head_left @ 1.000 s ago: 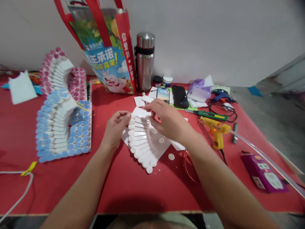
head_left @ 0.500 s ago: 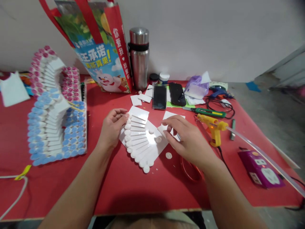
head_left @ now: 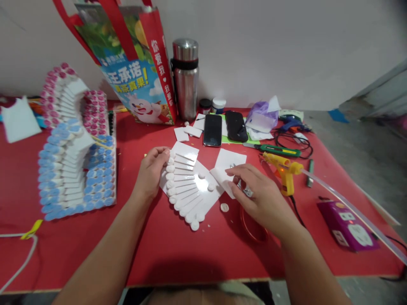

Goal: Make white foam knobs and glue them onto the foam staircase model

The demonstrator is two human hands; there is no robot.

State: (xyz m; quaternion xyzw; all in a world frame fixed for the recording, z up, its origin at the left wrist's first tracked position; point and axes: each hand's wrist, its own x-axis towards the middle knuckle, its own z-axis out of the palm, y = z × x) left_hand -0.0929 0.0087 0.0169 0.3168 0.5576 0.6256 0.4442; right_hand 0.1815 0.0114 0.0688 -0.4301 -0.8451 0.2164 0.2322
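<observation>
A white foam stair model point(head_left: 190, 190), fanned steps tipped with round discs, lies on the red table point(head_left: 190, 250). My left hand point(head_left: 151, 171) grips its left edge, fingers curled over the top steps. My right hand point(head_left: 259, 195) rests to the right of the model, fingers closed over the metal blades of scissors point(head_left: 246, 191). Their red handles point(head_left: 251, 226) show under my wrist. A white foam sheet point(head_left: 230, 159) lies just beyond my right fingertips, touching them. One loose white disc point(head_left: 224, 207) sits between the model and my right hand.
A yellow glue gun point(head_left: 284, 171) stands right of my hand, its light on. A phone point(head_left: 212, 129), black case point(head_left: 237, 126), green utility knife point(head_left: 276, 149), steel flask point(head_left: 185, 80) and printed bag point(head_left: 133, 72) line the back. Blue and pink stair models point(head_left: 74, 165) stand left; a purple power strip point(head_left: 348, 224) lies right.
My right hand left the top of the white model, swung right and down, and closed over the scissors. My left hand stayed on the model's edge. The phone screen went dark.
</observation>
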